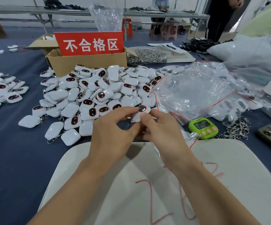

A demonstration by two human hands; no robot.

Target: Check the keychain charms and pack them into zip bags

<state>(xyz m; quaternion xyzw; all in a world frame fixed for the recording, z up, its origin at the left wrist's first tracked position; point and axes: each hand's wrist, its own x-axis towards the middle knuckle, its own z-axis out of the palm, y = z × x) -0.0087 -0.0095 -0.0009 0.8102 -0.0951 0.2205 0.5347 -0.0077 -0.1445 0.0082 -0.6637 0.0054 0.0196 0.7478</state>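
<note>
The keychain charm point(141, 112) is held up between both hands, just in front of the big pile. It is white, with a dark face that has a red ring round it. The left hand point(113, 132) pinches it from the left with its fingers curled. The right hand point(162, 132) pinches it from the right, with the thumb pressed on the white part.

Under the arms lies a pale pad point(99, 192) with red marks drawn on it. A bit of clear bag with a red strip sticks out beside the right hand; I cannot tell if the hand holds it.

The big pile of charms point(99, 95) sits on the blue bench point(9, 151), past the hands. Some charms lie face up and some face down, and many have little metal rings. A smaller pile point(1, 90) lies well off to the left.

To the right is a heap of clear zip bags point(196, 91) with red strips. A green timer point(203, 128) with pink buttons stands near the right hand, and loose metal rings point(238, 129) lie just beside it.

Behind the big pile is a cardboard box point(86, 64) with a red sign point(89, 43) that has white writing. Next to the box is a bag of shiny rings point(146, 56).
</note>
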